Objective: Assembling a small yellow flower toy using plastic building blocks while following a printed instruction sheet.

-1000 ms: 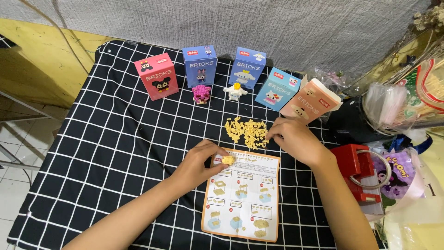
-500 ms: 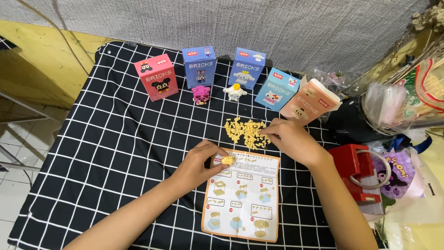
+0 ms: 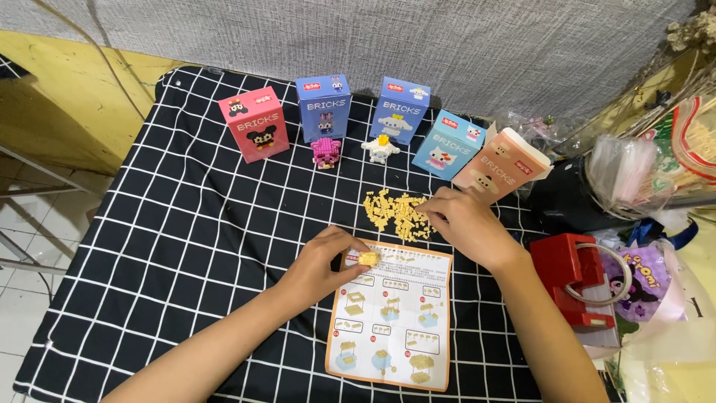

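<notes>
My left hand (image 3: 322, 263) pinches a small yellow brick assembly (image 3: 368, 259) at the top left corner of an instruction sheet (image 3: 390, 313) lying on the black checked cloth (image 3: 179, 224). My right hand (image 3: 464, 224) rests with its fingertips in a pile of loose pale yellow bricks (image 3: 395, 209) just beyond the sheet. I cannot tell whether its fingers hold a brick.
Several small toy boxes stand in a row at the back: pink (image 3: 254, 124), two blue (image 3: 323, 107), light blue (image 3: 447, 143), peach (image 3: 498, 169). A pink figure (image 3: 325, 151) and a white figure (image 3: 380, 148) stand before them. A red object (image 3: 574, 280) and bags lie at the right.
My right hand has slid a little left into the brick pile. My left hand and the yellow assembly have stayed in place.
</notes>
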